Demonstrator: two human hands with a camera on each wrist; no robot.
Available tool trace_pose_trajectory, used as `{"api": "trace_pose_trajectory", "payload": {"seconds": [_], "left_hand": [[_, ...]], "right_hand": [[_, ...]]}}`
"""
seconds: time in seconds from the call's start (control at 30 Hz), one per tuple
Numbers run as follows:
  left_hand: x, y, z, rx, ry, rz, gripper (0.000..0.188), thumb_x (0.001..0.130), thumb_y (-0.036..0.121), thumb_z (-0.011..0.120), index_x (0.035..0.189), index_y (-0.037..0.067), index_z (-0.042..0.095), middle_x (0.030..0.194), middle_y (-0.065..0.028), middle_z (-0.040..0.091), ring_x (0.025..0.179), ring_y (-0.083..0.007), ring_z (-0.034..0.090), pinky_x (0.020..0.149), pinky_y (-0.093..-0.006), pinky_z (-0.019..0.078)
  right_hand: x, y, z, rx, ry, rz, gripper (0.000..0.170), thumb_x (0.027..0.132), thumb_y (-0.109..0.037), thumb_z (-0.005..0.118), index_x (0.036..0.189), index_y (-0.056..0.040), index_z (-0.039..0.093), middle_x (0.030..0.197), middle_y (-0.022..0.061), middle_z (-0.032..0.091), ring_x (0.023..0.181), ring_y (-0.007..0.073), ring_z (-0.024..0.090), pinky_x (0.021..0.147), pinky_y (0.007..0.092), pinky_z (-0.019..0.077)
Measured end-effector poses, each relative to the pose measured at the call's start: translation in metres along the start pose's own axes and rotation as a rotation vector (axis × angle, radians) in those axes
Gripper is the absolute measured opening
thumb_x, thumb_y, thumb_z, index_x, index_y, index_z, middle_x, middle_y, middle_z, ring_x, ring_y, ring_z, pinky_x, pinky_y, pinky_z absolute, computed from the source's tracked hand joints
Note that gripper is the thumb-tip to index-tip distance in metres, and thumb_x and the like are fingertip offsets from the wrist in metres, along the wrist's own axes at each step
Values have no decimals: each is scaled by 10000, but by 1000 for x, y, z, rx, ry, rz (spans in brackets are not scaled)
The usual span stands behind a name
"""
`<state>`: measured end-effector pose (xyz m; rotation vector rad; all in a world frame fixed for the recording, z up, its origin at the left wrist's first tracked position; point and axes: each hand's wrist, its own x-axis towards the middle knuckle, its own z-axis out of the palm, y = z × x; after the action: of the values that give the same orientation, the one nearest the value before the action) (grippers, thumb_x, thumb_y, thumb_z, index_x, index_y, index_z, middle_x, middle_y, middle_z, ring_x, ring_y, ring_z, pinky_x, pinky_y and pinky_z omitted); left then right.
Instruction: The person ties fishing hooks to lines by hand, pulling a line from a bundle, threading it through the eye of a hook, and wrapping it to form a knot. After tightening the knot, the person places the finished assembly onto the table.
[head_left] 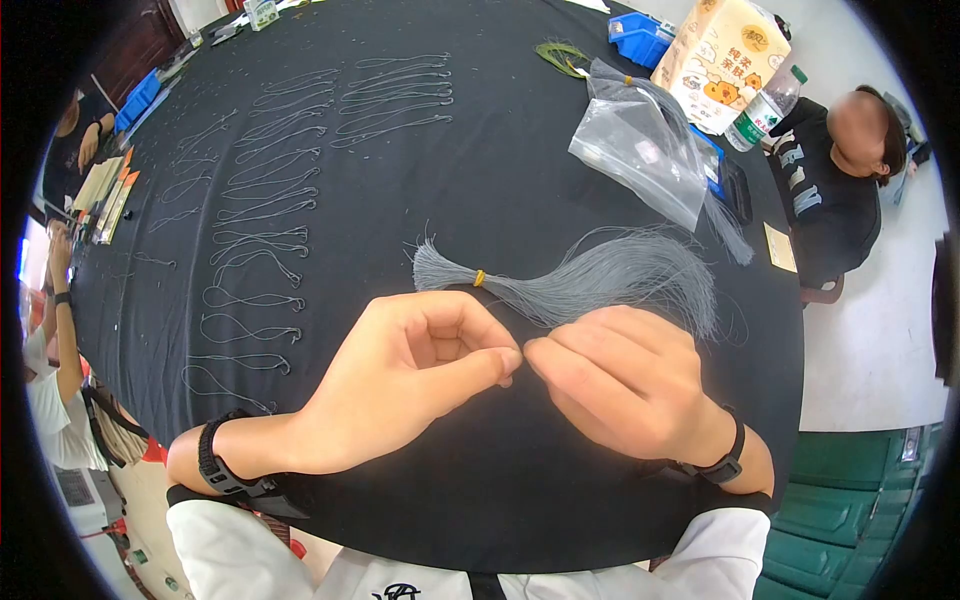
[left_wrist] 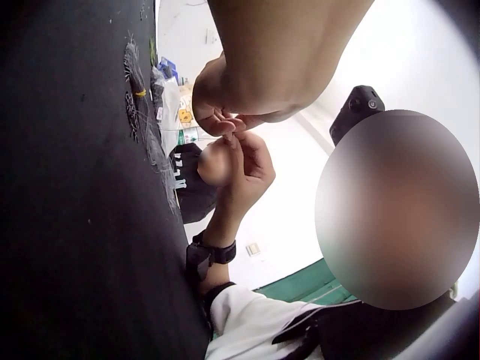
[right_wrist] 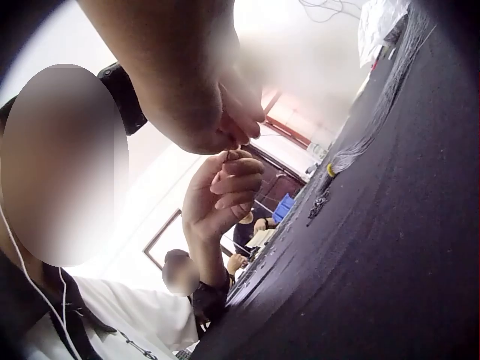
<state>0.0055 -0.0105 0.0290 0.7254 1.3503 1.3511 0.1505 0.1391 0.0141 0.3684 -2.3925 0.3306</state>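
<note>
Over the near part of the black table, my left hand and right hand meet almost fingertip to fingertip. Thumb and forefinger of each pinch a thin strand, mostly hidden by the fingers; I cannot tell its exact kind. Just beyond the hands lies a bundle of grey cords, tied near its left end with a yellow band. To the left, separate looped grey cords lie in columns, many with a small knotted end on the right.
A clear plastic bag lies over more grey cord at the back right. Near it stand a tissue pack, a water bottle and a blue bin. One person sits at the right; others are along the left edge.
</note>
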Motion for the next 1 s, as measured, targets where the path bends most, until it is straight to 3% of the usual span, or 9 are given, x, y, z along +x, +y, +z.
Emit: {"api": "trace_pose_trajectory", "payload": {"seconds": [0.37, 0.47, 0.57, 0.67, 0.87, 1.0], "left_hand": [[-1, 1, -2, 75, -29, 83, 85, 845, -9, 654, 927, -26, 643, 837, -42, 655, 669, -35, 570, 518, -169, 404], [-2, 3, -1, 70, -28, 72, 84, 847, -11, 650, 928, -32, 639, 843, -43, 653, 711, -42, 586, 557, -168, 430], [-2, -1, 1, 97, -15, 112, 82, 851, -16, 643, 929, -40, 635, 839, -45, 651, 734, -50, 592, 598, -172, 452], [-3, 0, 0, 103, 0, 113, 77, 855, -21, 635, 928, -45, 631, 835, -47, 647, 753, -56, 595, 632, -177, 464], [0, 4, -3, 101, 35, 74, 71, 859, -5, 636, 921, -40, 631, 812, -34, 637, 731, -46, 583, 595, -164, 436], [-1, 6, -3, 85, 27, 61, 71, 859, 5, 641, 917, -36, 632, 805, -28, 636, 710, -35, 573, 564, -153, 413]], "right_hand": [[2, 0, -3, 24, 18, -13, 212, 644, -52, 692, 838, 16, 639, 792, 73, 593, 659, 184, 594, 557, 284, 499], [3, 0, 1, 39, 83, -19, 252, 533, 51, 697, 777, 16, 644, 708, 85, 601, 575, 208, 588, 503, 281, 486], [2, -1, 4, 59, 113, -2, 255, 547, 55, 705, 792, 13, 644, 709, 87, 601, 568, 213, 587, 497, 284, 479], [0, 2, -1, 62, 23, 28, 239, 656, -30, 701, 878, 19, 627, 797, 88, 606, 661, 211, 617, 571, 309, 512], [3, 3, -3, 266, -32, 259, 230, 722, 6, 707, 937, 0, 624, 789, 100, 621, 666, 238, 632, 589, 308, 514], [2, 9, -4, 618, -127, 535, 193, 785, -20, 687, 972, -22, 639, 793, 85, 623, 681, 172, 633, 584, 271, 500]]}}
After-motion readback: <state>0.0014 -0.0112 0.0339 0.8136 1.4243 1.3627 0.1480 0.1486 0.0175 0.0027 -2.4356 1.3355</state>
